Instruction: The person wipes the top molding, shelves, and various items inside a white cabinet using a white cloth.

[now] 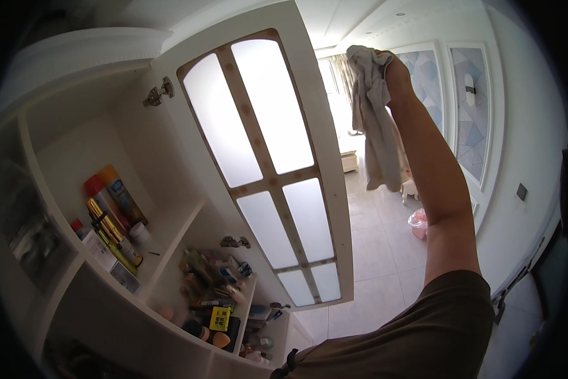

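My right hand [397, 78] is raised at the upper right, closed on a light grey cloth [376, 118] that hangs down in folds. To the left of the cloth, apart from it, stands an open white cabinet door [324, 142] with frosted panes in a brown-edged lattice. Metal hinges [159, 92] join the door to the cabinet on its left. My left hand is out of view.
Spray cans [122, 194] and gold-coloured bottles stand on the upper cabinet shelf [175, 232]. Lower shelves hold cosmetics, a yellow box [220, 318] and a makeup sponge [221, 339]. Beyond the door, a pink bin [419, 227] with a plastic liner stands on the tiled floor [369, 251].
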`<state>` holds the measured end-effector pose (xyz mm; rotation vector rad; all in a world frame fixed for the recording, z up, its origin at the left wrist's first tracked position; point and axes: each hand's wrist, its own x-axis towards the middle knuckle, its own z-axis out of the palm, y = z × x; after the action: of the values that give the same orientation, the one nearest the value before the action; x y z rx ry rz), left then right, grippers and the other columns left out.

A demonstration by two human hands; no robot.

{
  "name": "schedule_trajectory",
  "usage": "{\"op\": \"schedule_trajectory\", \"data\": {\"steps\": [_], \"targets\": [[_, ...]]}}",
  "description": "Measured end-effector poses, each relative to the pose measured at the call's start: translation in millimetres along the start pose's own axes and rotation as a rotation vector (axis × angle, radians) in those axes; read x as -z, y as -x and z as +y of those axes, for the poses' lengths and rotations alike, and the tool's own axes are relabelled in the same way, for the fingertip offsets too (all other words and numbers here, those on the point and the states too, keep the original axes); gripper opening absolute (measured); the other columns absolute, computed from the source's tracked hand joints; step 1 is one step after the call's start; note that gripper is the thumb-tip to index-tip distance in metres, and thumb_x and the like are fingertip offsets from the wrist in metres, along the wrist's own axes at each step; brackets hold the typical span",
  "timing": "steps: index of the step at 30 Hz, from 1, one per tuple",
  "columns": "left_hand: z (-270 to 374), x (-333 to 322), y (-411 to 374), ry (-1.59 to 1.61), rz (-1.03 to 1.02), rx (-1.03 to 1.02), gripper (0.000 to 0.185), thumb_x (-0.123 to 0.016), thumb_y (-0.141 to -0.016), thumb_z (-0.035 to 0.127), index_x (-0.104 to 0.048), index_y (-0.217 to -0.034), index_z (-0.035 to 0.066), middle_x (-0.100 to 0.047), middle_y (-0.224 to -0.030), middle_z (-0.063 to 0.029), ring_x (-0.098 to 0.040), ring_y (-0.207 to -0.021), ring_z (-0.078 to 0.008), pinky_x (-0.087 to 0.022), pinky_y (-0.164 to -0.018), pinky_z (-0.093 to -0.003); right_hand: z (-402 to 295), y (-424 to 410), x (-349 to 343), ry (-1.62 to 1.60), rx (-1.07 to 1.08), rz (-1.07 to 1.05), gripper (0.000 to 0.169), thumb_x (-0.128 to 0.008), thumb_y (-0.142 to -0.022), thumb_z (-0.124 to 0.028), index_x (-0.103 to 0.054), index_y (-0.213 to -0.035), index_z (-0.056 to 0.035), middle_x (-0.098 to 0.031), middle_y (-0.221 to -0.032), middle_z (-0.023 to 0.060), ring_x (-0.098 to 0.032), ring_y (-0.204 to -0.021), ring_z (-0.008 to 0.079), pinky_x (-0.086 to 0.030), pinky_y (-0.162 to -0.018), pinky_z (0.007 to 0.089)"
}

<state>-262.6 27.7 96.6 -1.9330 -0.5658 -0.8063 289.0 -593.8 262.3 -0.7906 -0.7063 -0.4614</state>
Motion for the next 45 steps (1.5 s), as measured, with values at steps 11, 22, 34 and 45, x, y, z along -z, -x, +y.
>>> {"op": "schedule_trajectory", "data": {"steps": [11, 22, 34, 45], "targets": [[-3, 10, -6, 0.074, 0.181, -0.073, 0.043, -0.061, -0.100, 0.030, -0.052, -0.062, 0.012, -0.055, -0.066, -0.0060, -0.057, -0.063, -0.0279, -0.044, -0.058, -0.0410, 51, 152, -109, 0.042, -0.438, 0.096, 0.025, -0.060, -0.096, -0.021, -0.067, -0.106, 0.0010, -0.069, -0.101, 0.0129, -0.067, -0.090, 0.0232, -0.056, -0.086, 0.0362], [195, 11, 11, 1.450, -0.044, -0.013, 0.045, -0.074, -0.083, 0.017, -0.062, -0.124, 0.002, -0.066, -0.117, -0.0168, -0.063, -0.108, -0.0365, -0.049, -0.096, -0.0458, 150, 316, -195, 0.382, -0.911, -0.505, 0.040, -0.057, -0.100, -0.034, -0.071, -0.121, -0.0021, -0.071, -0.112, 0.0164, -0.067, -0.098, 0.0230, -0.054, -0.090, 0.0364], [272, -31, 44, 2.021, -0.987, 0.579, 0.024, -0.078, -0.088, 0.022, -0.071, -0.099, 0.002, -0.067, -0.085, 0.0011, -0.057, -0.078, -0.0063, -0.049, -0.070, -0.0266, 211, 434, -206, 0.033, -1.522, -0.301, 0.056, -0.058, -0.098, -0.047, -0.066, -0.120, 0.0044, -0.069, -0.120, 0.0145, -0.066, -0.106, 0.0214, -0.053, -0.093, 0.0339], [311, -13, -20, 1.810, -0.436, -0.375, 0.027, -0.082, -0.075, 0.013, -0.067, -0.096, 0.008, -0.063, -0.087, -0.0107, -0.063, -0.083, -0.0326, -0.051, -0.073, -0.0382, 284, 549, -114, -0.650, -1.422, -0.799, 0.046, -0.065, -0.098, -0.026, -0.056, -0.136, -0.0019, -0.066, -0.125, 0.0101, -0.065, -0.109, 0.0205, -0.052, -0.098, 0.0379]]}}
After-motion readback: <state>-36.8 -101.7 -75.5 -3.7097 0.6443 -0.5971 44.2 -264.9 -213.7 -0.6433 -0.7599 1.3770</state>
